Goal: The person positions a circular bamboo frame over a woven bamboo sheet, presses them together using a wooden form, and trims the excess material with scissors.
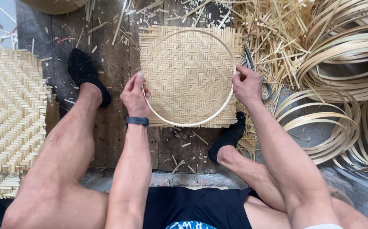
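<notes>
A square woven bamboo mat lies on dark wooden boards between my feet. A thin round bamboo hoop rests on top of it, nearly as wide as the mat. My left hand pinches the hoop's left side; a dark band sits on that wrist. The hoop's right side is gripped by my right hand. Both hands hold the hoop flat against the mat.
A stack of woven mats lies at the left. Piles of bamboo hoops fill the right side, and more hoops lie lower right. Scissors and loose bamboo slivers sit behind my right hand. My feet wear black socks.
</notes>
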